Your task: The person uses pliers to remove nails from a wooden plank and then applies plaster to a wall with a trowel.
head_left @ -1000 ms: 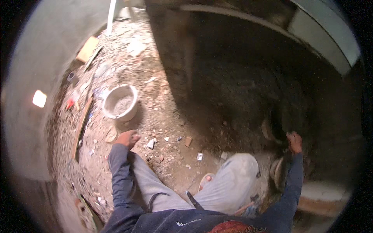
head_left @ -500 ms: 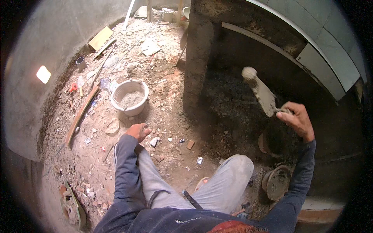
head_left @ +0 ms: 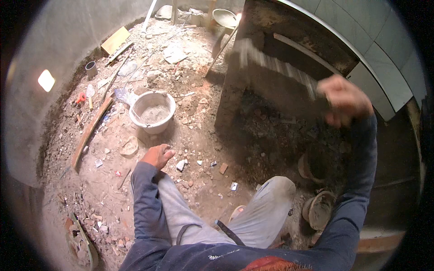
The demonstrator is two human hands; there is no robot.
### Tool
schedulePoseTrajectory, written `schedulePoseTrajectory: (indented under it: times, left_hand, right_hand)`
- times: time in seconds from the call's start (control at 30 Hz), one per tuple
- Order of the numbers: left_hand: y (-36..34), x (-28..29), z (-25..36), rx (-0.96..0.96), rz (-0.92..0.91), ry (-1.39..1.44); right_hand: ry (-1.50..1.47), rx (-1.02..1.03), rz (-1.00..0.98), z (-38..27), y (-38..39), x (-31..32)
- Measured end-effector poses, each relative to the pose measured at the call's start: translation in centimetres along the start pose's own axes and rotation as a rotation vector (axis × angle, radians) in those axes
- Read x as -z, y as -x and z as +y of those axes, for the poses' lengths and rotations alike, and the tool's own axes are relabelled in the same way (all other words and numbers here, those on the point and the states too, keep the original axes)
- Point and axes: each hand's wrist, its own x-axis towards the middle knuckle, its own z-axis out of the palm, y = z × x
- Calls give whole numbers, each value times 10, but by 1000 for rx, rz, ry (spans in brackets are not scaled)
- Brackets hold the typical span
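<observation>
My right hand (head_left: 343, 100) is raised at the right, closed around the handle of a trowel (head_left: 282, 67). Motion smears both the hand and the blade, which points up and left across the dark rough wall (head_left: 233, 86). Whether mortar is still on the blade I cannot tell. My left hand (head_left: 158, 156) rests by my left knee, loosely curled with thumb and fingers a little apart and nothing in it. Just beyond it stands a white bucket (head_left: 153, 125) with grey mix inside.
Beside my right knee sit a bucket of wet mortar (head_left: 319, 211) and another container (head_left: 309, 168) in shadow. A wooden plank (head_left: 92, 134), a grey cup-like pipe piece (head_left: 91, 68) and rubble lie leftward. Tiled counter edge (head_left: 361, 67) overhangs at upper right.
My right hand has risen and swung the trowel up and leftward toward the wall's near end. The view has shifted slightly; my left hand stays by the knee.
</observation>
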Motion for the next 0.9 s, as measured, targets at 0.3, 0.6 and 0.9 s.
schedulePoseTrajectory:
  times: [0.3, 0.6, 0.9]
  left_hand:
    - [1, -4, -10, -82, -10, 58]
    - [5, -13, 4, -131, -26, 18]
    - [-2, -12, -2, -164, -6, 35]
  right_hand:
    - [549, -174, 662, -76, 49, 19]
    - [1744, 125, 792, -18, 7, 3]
    - [2029, 179, 981, 9, -68, 25]
